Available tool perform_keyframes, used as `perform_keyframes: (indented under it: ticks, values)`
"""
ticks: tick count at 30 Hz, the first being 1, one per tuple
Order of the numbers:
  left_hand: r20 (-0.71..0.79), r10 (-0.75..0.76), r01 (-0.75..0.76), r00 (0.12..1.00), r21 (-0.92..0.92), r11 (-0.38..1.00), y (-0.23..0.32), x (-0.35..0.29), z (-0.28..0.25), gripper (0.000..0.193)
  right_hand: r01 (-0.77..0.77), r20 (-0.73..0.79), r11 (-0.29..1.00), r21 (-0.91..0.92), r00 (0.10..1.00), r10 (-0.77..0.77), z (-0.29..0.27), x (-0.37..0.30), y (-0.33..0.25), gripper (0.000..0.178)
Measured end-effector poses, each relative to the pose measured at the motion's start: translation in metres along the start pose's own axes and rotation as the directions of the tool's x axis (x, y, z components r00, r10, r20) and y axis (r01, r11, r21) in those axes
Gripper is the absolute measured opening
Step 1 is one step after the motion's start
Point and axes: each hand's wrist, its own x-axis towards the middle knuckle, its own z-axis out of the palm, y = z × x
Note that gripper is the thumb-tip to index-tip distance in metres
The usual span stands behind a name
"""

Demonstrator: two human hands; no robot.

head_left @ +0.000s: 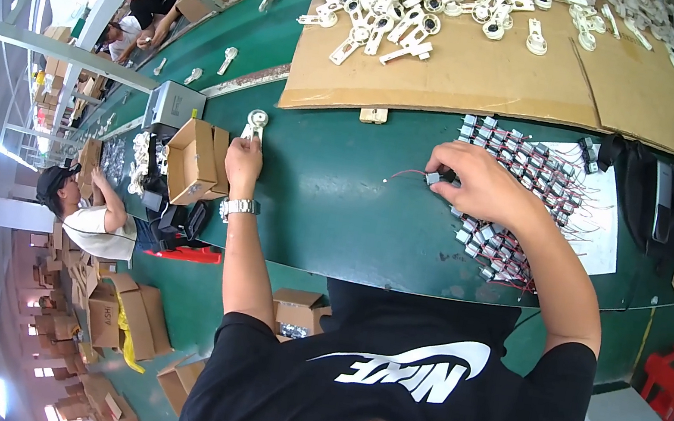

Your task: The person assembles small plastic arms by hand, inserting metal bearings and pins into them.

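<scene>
Two hands working on green table (337, 210). Left hand (244, 160) grips one white plastic bracket (256, 122), round-ended. Right hand (480, 184) pinches one small grey motor (433, 177) with red lead; dozens more motors (521, 203) lie beside it.

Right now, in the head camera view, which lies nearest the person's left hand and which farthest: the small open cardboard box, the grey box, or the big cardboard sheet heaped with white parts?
From the left hand:
1. Small open cardboard box, just to its left.
2. Grey box, farther left and up the belt.
3. Big cardboard sheet, across the belt to the right.
</scene>
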Motion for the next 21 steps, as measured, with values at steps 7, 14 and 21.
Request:
perform_keyframes:
  ticks: [7, 14, 21]
  values:
    - [0.304, -0.074, 0.286, 0.950, -0.746, 0.601, 0.046, -0.026, -0.023, 0.028, -0.026, -0.152, 0.998, 0.065, 0.988, 0.036, -0.003, -0.001, 0.005, 0.024]
    - [0.565, 0.333, 0.471, 0.755, -0.820, 0.325, 0.147, -0.084, -0.019, 0.034, -0.012, -0.340, 0.999, 0.044, 0.940, 0.026, -0.006, 0.003, 0.008, 0.029]
    - [0.255, 0.588, -0.200, 0.767, -0.777, 0.597, 0.192, -0.112, 0.039, 0.028, -0.008, -0.476, 0.997, -0.074, 0.879, -0.028, -0.006, 0.005, 0.012, 0.028]
